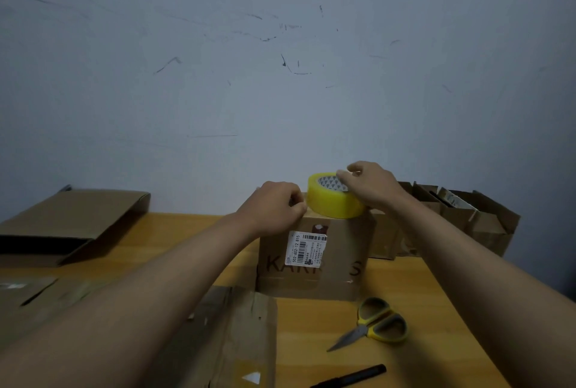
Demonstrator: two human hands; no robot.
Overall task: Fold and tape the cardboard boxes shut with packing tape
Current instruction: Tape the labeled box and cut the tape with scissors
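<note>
A brown cardboard box (339, 260) with a white shipping label stands in the middle of the wooden table. A yellow roll of packing tape (330, 202) sits on its top. My right hand (372, 183) grips the roll from the right, fingers curled over its core. My left hand (276, 205) rests on the box's top left edge, its fingers curled and pinching at the roll's left side, apparently on the tape end, which is hard to make out.
Yellow-handled scissors (375, 323) and a black marker (352, 376) lie on the table (436, 309) at front right. Flattened cardboard (227, 337) lies in front, a folded box (68, 222) at the left, open boxes (467, 216) at the back right. A wall stands close behind.
</note>
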